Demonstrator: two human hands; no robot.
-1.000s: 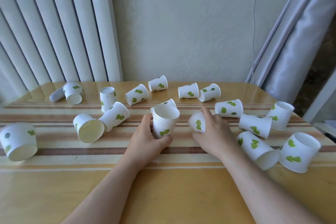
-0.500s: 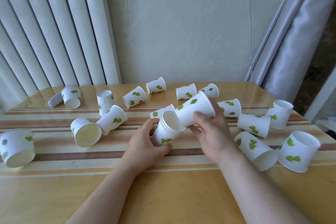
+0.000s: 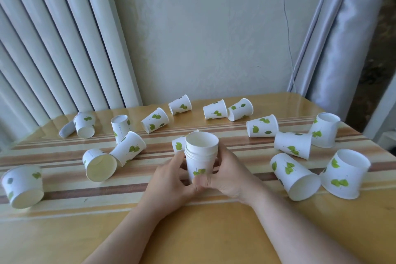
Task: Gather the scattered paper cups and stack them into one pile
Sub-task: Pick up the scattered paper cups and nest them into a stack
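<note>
Both hands are closed on one upright stack of paper cups (image 3: 201, 154), which stands on the table (image 3: 192, 231) directly between them. The left hand (image 3: 171, 180) wraps the stack's lower left side; the right hand (image 3: 230, 172) cups its right side, thumb across the front near the base. Several nested rims show just below the top mouth, so the stack holds a handful of cups; the exact count cannot be read.

Handling judgement: the cups are thin paper, very light, and easily crushed or dented at the open rim. Hold is best taken around the mid-wall or lower body with light pressure, not by pinching the lip. A loose cup lying on its side may roll when nudged.

Loose cups lie on both sides. One small cup (image 3: 178, 146) lies just behind the left hand, touching or nearly touching the stack. To the right of the right hand, near, lies a tipped cup (image 3: 293, 176); others lie further right and behind. To the left of the left hand, a cup (image 3: 99, 165) lies mouth forward, with more well apart beyond it.
</note>
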